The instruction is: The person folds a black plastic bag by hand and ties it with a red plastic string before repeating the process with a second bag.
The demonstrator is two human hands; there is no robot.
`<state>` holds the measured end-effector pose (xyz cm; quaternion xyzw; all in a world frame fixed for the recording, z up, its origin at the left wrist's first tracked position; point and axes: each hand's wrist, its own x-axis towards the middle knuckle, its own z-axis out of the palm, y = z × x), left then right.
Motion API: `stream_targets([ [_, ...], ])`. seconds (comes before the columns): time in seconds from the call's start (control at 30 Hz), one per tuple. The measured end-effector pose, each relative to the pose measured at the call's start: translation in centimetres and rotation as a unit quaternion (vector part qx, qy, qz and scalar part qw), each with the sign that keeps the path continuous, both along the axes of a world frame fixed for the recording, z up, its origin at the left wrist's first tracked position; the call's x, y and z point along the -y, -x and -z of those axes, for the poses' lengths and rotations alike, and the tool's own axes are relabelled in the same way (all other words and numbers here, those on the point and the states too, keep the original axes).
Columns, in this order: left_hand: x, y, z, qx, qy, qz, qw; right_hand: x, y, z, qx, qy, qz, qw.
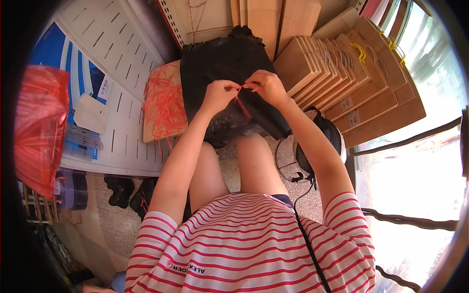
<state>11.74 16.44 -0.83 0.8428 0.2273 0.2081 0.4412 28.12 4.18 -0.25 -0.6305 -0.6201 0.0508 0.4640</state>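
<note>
Both hands are raised over a black plastic sheet or bag [210, 63] in front of my knees. My left hand [221, 95] pinches a thin red string [240, 89] between thumb and fingers. Close by on the right, my right hand [266, 87] pinches the same string, the fingertips of the two hands nearly touching. A loose part of the string hangs below them over the black plastic. To the left of the plastic, a tangle of red strings [166, 105] lies on a wooden board [181, 128].
Wooden boards [303, 61] stand in a row at the right, some with yellow handles. A white slotted metal panel [124, 107] is at the left, with a red plastic bag [43, 127] beyond it. A black bag [332, 134] is by my right knee.
</note>
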Motion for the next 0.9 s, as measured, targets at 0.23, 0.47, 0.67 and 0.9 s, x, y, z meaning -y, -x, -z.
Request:
stream_targets([
  [0.23,0.9,1.6,1.5,-0.052,-0.31,-0.071,0.947,0.7,-0.5,1.7,0.103,0.094,0.101,0.985],
  [0.47,0.0,1.9,1.5,0.073,0.364,-0.027,0.928,-1.0,0.2,1.3,-0.472,0.173,-0.083,0.86],
  [0.67,-0.8,2.8,1.6,0.068,0.379,-0.016,0.923,-1.2,1.4,2.2,-0.436,0.194,-0.115,0.871],
  [0.9,0.6,2.0,-1.6,-0.056,0.042,0.034,0.997,-0.9,2.4,2.2,-0.311,0.126,-0.09,0.938],
])
